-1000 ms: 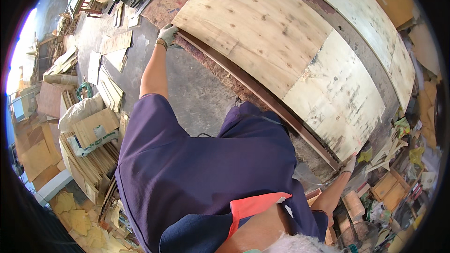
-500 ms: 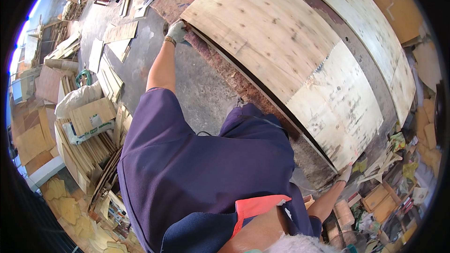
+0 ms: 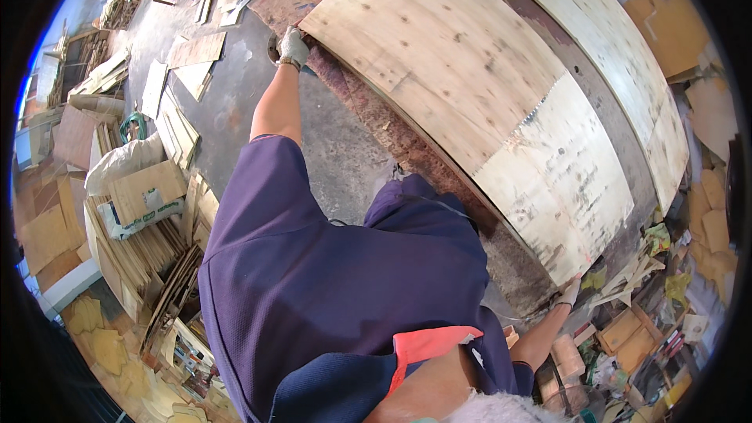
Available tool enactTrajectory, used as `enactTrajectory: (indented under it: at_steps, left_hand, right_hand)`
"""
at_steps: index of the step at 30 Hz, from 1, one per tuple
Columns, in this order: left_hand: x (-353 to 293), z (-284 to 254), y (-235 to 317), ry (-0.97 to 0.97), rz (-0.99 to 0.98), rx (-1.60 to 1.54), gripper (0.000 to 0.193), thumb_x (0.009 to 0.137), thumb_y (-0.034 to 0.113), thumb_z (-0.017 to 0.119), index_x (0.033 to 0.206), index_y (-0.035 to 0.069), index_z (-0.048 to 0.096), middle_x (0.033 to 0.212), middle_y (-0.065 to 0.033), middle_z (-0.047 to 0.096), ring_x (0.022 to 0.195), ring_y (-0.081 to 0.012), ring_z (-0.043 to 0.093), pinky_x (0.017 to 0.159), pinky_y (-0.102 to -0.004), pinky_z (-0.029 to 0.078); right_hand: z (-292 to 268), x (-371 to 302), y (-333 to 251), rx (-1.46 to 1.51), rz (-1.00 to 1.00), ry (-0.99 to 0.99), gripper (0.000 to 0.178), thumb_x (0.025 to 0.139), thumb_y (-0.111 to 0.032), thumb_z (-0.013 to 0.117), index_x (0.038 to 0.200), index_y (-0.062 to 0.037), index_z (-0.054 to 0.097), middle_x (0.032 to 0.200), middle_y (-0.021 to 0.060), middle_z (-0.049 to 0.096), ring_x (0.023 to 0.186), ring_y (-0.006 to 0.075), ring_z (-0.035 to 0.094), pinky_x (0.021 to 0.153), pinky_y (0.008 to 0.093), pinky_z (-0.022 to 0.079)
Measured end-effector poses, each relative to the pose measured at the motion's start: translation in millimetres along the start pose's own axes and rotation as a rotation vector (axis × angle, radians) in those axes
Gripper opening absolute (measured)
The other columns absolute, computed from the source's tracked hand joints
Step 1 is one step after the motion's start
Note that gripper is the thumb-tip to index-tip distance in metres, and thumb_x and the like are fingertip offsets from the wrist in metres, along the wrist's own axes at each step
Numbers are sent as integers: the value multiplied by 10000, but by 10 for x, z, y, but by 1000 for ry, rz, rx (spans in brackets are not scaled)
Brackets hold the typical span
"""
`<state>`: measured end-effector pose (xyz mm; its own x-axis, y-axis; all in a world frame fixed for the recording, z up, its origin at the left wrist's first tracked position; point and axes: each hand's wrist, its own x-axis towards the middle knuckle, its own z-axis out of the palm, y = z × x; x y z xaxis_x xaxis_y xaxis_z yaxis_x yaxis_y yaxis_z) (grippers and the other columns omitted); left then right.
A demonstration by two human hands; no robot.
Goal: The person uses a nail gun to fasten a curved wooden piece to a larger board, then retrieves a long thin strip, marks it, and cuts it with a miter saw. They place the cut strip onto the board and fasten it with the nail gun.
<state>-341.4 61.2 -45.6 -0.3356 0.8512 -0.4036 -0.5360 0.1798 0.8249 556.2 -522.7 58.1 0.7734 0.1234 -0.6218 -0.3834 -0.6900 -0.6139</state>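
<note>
A large pale plywood sheet lies on a stack of boards in front of me. My gloved left hand grips its far left corner, arm stretched out. At the lower right my gloved right hand holds the sheet's near right corner. A darker, reddish board shows beneath the sheet's near edge. My purple shirt fills the lower middle of the view.
Bare concrete floor lies to the left, strewn with loose veneer pieces. Stacks of thin wood sheets and a white sack stand at the left. Scrap wood blocks and offcuts pile at the lower right.
The view has shifted; the plywood sheet and my left hand on its corner sit farther right and higher in the picture. Both hands keep their hold on the corners.
</note>
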Motion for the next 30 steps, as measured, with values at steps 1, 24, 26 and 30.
enactTrajectory:
  at_steps: [1,24,26,30]
  left_hand:
    - [1,30,-12,75,27,-29,258,1052,226,397,1119,103,614,999,-66,678,864,-251,633,759,-397,534]
    - [218,-116,173,-209,330,950,214,943,172,611,1143,95,613,1118,-131,628,966,-286,620,786,-470,551]
    - [160,-40,205,102,151,653,132,897,162,659,997,75,655,995,-108,651,812,-258,638,671,-425,554]
    - [88,94,280,166,255,639,80,859,113,666,790,73,655,780,-64,655,641,-168,615,549,-319,501]
  right_hand:
    - [-62,136,56,-21,-2,23,401,982,-532,594,866,-150,630,992,20,621,905,186,578,925,334,449]
    - [-88,229,326,-295,35,356,1101,642,-777,777,1253,129,634,1251,224,674,1158,269,638,999,351,463]
    - [-76,84,272,-457,52,430,1017,661,-752,781,1215,94,675,1226,224,689,1136,278,649,990,352,468]
    - [12,-137,257,-335,-63,352,796,739,-655,796,1145,28,741,1150,165,723,1070,237,660,961,339,474]
